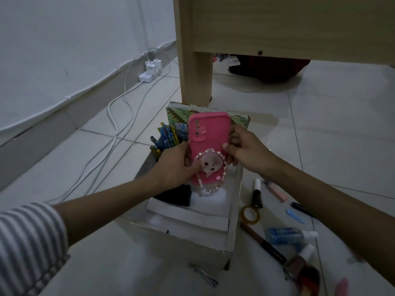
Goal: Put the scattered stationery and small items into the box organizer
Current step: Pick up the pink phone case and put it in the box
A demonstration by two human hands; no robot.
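A pink phone case with a cat picture ringed by pearl beads is held upright above the white box organizer. My left hand grips its lower left side, thumb on the cat picture. My right hand pinches its right edge. The bead strap dangles into the box. Several pens stand in the box's back left compartment, and a dark object lies inside under my left wrist. A green patterned book stands at the back.
On the floor right of the box lie a tape ring, a dark bottle, a pink eraser, a blue clip, a blue sanitizer bottle, a long pencil. Metal pins lie in front. A wooden table leg stands behind; cables run left.
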